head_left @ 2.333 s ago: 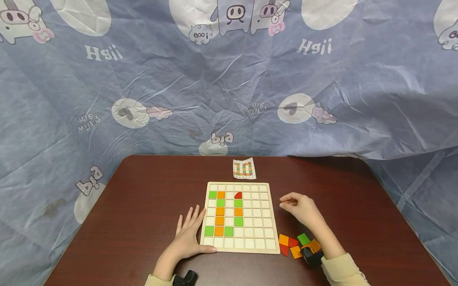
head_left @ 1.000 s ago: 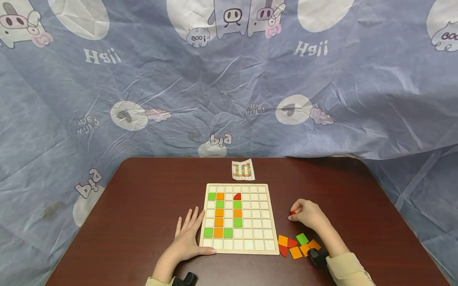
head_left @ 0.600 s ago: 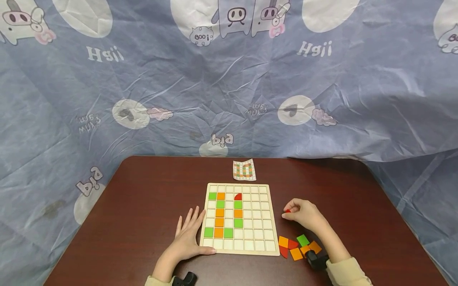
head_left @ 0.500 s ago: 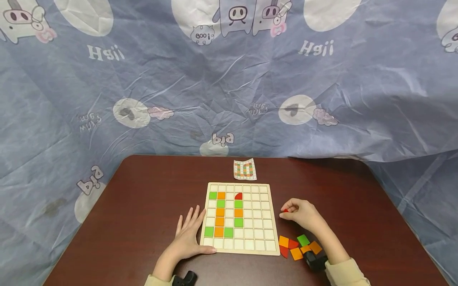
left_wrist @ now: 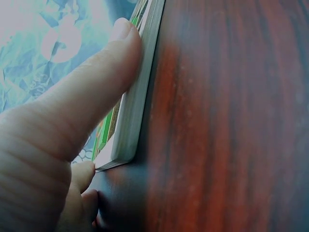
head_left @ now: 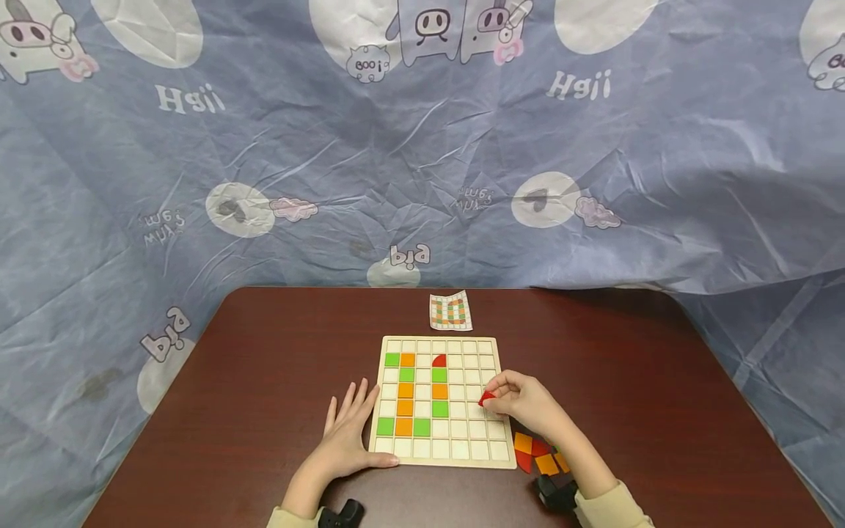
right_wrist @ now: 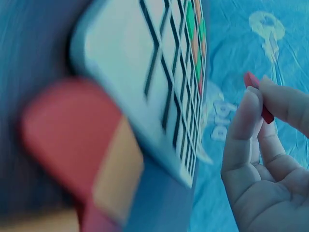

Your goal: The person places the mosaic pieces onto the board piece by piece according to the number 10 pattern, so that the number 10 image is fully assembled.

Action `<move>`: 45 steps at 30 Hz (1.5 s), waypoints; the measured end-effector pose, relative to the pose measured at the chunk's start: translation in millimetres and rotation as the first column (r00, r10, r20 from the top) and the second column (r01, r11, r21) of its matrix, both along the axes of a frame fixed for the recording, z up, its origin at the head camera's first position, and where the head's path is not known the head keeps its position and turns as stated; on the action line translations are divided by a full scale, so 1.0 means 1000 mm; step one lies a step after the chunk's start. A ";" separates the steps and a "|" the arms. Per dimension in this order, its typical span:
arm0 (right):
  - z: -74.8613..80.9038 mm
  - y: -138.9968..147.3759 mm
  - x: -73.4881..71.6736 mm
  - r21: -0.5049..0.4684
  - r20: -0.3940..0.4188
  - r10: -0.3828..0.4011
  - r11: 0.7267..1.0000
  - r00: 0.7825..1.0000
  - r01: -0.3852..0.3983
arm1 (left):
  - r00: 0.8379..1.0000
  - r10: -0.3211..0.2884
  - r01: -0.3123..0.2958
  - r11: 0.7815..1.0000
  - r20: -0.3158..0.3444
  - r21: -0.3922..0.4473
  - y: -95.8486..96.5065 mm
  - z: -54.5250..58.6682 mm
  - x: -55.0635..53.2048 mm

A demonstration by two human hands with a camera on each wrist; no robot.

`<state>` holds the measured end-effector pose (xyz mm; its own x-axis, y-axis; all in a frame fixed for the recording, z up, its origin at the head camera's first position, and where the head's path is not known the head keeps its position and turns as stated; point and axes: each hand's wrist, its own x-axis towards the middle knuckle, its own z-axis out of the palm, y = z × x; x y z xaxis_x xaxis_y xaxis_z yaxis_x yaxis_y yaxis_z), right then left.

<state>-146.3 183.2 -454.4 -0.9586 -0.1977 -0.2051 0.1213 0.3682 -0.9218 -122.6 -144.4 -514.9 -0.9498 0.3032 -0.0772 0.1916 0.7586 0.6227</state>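
Note:
A wooden grid board [head_left: 460,449] lies on the table with several green and orange square tiles set in its left half. One red quarter-circle tile [head_left: 439,361] sits in the second row from the back. My left hand [head_left: 343,447] rests at the board's left front corner, fingers spread; in the left wrist view the thumb [left_wrist: 96,82] lies along the board's edge. Over the right part of the board, my right hand [head_left: 524,402] pinches a red tile [head_left: 486,397] between thumb and fingers. That red tile [right_wrist: 267,114] appears nearly edge-on in the right wrist view.
Loose tiles lie right of the board's front corner, among them an orange square [head_left: 523,443] and a red quarter-circle [head_left: 524,461]; my right forearm hides some. Behind the board lies a small printed pattern card [head_left: 451,312]. A patterned cloth [head_left: 422,147] hangs beyond the table [head_left: 297,330].
My right hand has picked up a red tile and carried it left, from beside the board to over its right columns. My left hand has stayed in place.

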 end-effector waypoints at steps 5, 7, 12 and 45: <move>-0.006 -0.022 0.006 -0.010 -0.005 0.052 0.999 0.999 -0.052 | 1.000 -0.003 0.003 1.000 -0.004 0.003 0.000 -0.001 0.001; -0.009 -0.031 0.008 0.010 -0.030 0.075 0.997 0.997 -0.075 | 1.000 -0.003 0.003 1.000 -0.003 0.005 0.000 -0.002 0.001; -0.019 -0.050 0.014 0.052 -0.091 0.097 0.994 0.991 -0.092 | 1.000 0.001 -0.001 1.000 -0.005 0.008 0.001 -0.002 0.001; -0.022 -0.078 0.017 0.380 -0.240 0.101 0.925 0.965 -0.002 | 1.000 0.005 -0.005 1.000 0.001 -0.005 -0.001 0.002 0.000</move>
